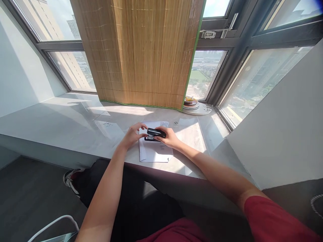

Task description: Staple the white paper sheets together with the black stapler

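A black stapler (pixel 154 133) is held just above white paper sheets (pixel 151 153) on the window ledge. My right hand (pixel 168 137) grips the stapler's right end, thumb and fingers wrapped round it. My left hand (pixel 133 135) is at its left end, with thumb and index finger curved apart around the tip; whether the fingertips touch it is too small to tell. Some printed or written text shows at the paper's upper right corner.
The pale ledge (pixel 65 126) runs under the windows. Behind my hands hangs a bamboo blind (pixel 146 53), its green-edged bottom near the ledge. Stacked plates (pixel 191 107) stand at the back right. Small dark pieces (pixel 176 123) lie right of the paper.
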